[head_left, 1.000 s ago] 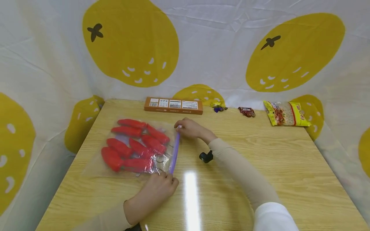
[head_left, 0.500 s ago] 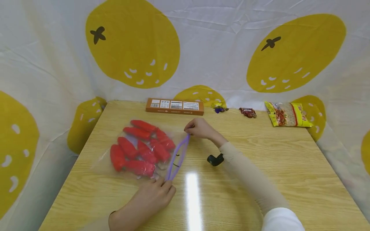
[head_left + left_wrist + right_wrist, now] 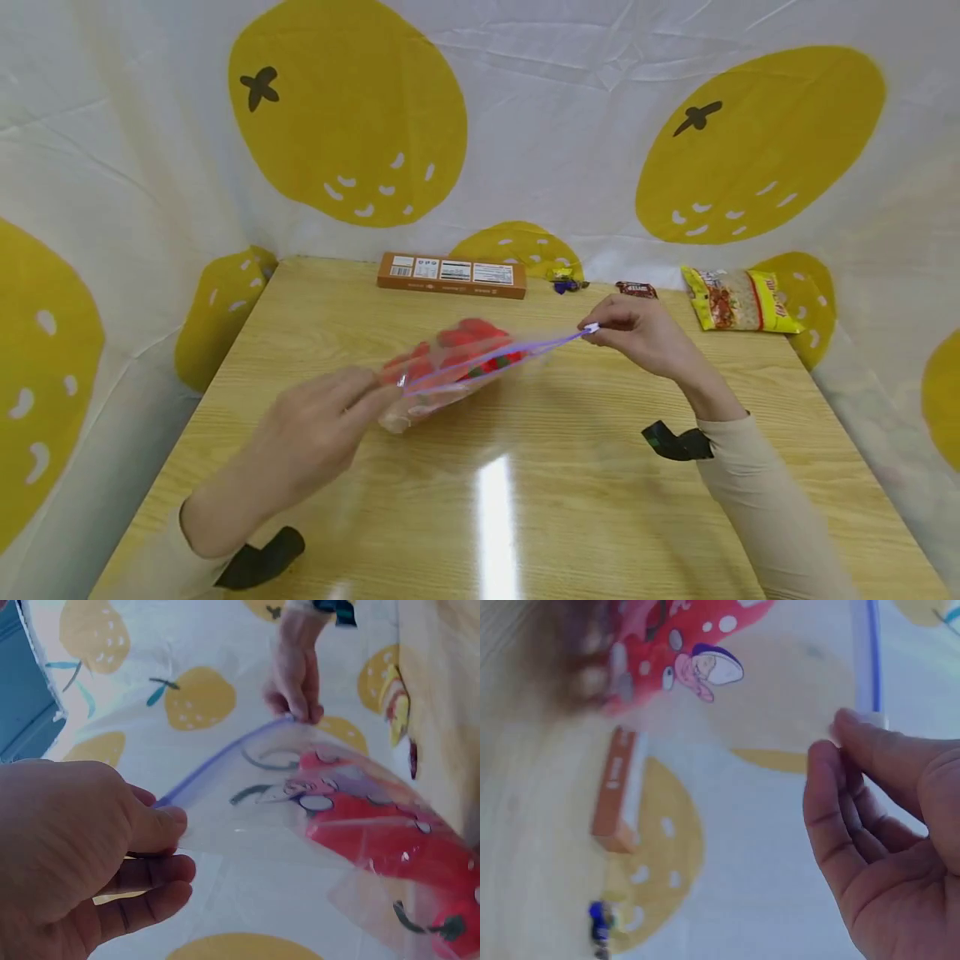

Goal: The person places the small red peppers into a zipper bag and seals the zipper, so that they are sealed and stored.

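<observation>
A clear zip bag (image 3: 431, 403) with a purple zip edge hangs between both hands, apparently lifted off the table. Several red peppers (image 3: 471, 337) with dark green stems are bunched inside it. My left hand (image 3: 315, 429) pinches one end of the zip edge between thumb and forefinger; in the left wrist view, the other fingers of this hand (image 3: 82, 855) are loosely bent. At the opposite end, my right hand (image 3: 641, 333) pinches the corner by the white slider (image 3: 592, 327). Two purple strips run slightly apart along the mouth. Cartoon figures (image 3: 705, 667) are printed on the film.
Along the back of the wooden table (image 3: 600, 517) lie an orange-brown box (image 3: 452, 276), small yellow and blue wrapped sweets (image 3: 567, 280), a dark red wrapper (image 3: 636, 289) and a yellow snack packet (image 3: 741, 300). A fruit-print cloth (image 3: 547, 125) hangs behind and at the sides.
The bag has come up from lying flat, its zip edge swinging towards me. My hands have spread apart, left hand leftwards and right hand rightwards. The peppers have bunched together.
</observation>
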Tool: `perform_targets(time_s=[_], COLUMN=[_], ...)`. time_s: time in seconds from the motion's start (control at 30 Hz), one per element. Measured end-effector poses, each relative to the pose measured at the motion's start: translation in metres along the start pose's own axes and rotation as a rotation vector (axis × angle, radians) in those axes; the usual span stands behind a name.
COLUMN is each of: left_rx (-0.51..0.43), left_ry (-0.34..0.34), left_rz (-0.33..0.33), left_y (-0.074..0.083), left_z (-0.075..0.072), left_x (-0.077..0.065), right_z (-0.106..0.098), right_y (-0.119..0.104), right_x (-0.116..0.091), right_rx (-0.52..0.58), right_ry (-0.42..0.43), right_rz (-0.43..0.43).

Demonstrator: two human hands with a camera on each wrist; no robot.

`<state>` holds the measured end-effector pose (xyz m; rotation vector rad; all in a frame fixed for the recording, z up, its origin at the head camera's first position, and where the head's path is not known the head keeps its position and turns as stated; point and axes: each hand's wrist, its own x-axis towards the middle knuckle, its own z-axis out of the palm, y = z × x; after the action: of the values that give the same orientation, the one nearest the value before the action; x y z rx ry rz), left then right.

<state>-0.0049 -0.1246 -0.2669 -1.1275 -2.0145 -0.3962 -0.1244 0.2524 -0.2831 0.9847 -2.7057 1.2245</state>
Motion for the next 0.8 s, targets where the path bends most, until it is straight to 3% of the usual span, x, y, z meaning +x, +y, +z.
perform_targets(time_s=[0.13, 0.27, 0.43, 0.5, 0.67, 0.8], left_rx=[-0.061, -0.092, -0.195, -0.246, -0.299, -0.311], left_ry=[0.093, 0.118, 0.149, 0.148, 0.083, 0.058], left_rz=[-0.091, -0.184, -0.269, -0.325, -0.454, -0.499], left_y=[-0.030, -0.051, -0.067, -0.071, -0.081, -0.088], left_z=[-0.002, -0.006, -0.010, -0.009, 0.004, 0.009], left_x=[0.012, 0.022, 0.035, 0.037, 0.032, 0.027], right_z=[-0.017, -0.028, -0.034, -0.033, -0.026, -0.026], right_y=[-0.019, -0.037, -0.050, -0.051, -0.044, -0.043], right_x=[-0.005, -0.009, -0.010, -0.010, -0.011, -0.013], right_rx=[-0.052, -0.080, 0.051, 0.079, 0.056, 0.142], right_ry=[0.114, 0.202, 0.317, 0.329, 0.305, 0.311], right_rz=[-0.083, -0.070, -0.093, -0.069, 0.090, 0.067])
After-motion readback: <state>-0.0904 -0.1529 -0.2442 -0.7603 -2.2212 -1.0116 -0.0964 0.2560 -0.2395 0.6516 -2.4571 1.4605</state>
